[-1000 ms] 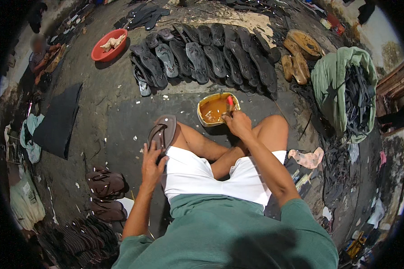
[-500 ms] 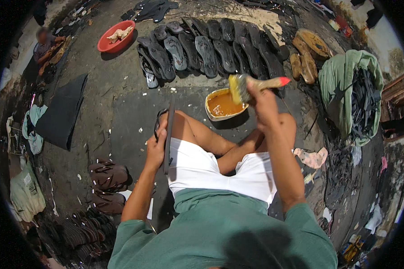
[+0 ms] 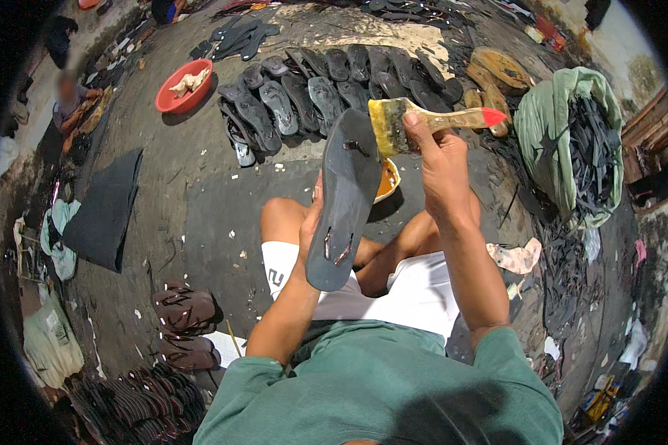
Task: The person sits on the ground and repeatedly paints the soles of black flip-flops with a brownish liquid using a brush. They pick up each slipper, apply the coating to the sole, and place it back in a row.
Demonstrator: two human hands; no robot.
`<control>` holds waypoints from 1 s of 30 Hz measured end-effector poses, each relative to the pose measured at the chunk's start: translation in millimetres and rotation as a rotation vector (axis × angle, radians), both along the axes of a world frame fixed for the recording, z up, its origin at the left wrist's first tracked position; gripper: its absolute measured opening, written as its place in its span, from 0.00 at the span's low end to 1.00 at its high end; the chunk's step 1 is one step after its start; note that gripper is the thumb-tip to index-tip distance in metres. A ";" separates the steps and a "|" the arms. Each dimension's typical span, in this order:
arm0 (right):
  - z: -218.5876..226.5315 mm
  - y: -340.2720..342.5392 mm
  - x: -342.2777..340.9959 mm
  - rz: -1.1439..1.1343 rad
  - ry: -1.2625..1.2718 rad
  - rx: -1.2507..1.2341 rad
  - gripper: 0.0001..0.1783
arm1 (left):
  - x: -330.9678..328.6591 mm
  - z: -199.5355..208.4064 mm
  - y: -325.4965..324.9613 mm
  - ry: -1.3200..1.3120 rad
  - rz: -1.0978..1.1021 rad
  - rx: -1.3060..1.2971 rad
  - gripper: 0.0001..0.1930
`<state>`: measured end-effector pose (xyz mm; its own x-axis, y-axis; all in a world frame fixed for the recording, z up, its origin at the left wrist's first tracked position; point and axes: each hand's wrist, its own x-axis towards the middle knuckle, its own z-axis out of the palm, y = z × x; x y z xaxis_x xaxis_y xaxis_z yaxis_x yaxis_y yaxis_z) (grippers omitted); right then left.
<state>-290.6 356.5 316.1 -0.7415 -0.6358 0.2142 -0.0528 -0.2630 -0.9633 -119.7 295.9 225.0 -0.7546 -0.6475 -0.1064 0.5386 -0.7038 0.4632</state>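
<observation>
A seated person in a green shirt (image 3: 378, 386) and white shorts (image 3: 430, 297) is looking down at work in the centre of the frame. The left hand (image 3: 309, 226) is holding a dark flip-flop (image 3: 345, 200) just left of centre, its grip clamped on the sandal's left edge. The flip-flop is standing tilted, its underside facing the camera. The right hand (image 3: 445, 167), right of centre, is gripping a flat paintbrush (image 3: 451, 119), its grip closed around the handle near the bristles. The yellow-stained bristles are meeting the flip-flop's upper right edge in view; whether they are touching, one cannot tell. Behind both, a bowl (image 3: 395, 190) of orange-brown liquid is partly showing on the floor. Rows of dark flip-flops (image 3: 277, 105) are lying across the upper middle. A red basin (image 3: 165, 98) is sitting at upper left, and a green sack (image 3: 559, 141) is holding black strips (image 3: 595, 159) at upper right.
</observation>
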 end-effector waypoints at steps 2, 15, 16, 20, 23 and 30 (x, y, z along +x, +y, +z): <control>4.4 2.3 -1.2 -0.023 0.034 -0.005 0.22 | -5.7 1.6 2.6 0.037 -0.034 0.038 0.26; -52.6 21.3 32.1 -0.251 0.079 0.176 0.23 | -1.9 14.7 5.3 -0.119 0.039 -0.464 0.25; -47.2 17.6 28.1 -0.255 0.066 0.167 0.23 | 2.2 7.8 1.7 -0.194 0.020 -0.546 0.25; -23.2 2.9 4.2 -0.158 0.137 -0.057 0.16 | 10.0 4.9 10.4 -0.239 0.035 -0.578 0.24; -12.5 9.3 4.6 0.143 0.436 -0.271 0.09 | 18.6 30.2 8.1 -0.226 -0.046 -0.521 0.25; -23.7 41.5 42.6 0.485 0.850 -0.137 0.12 | 19.5 13.8 2.7 0.018 -0.079 -0.149 0.27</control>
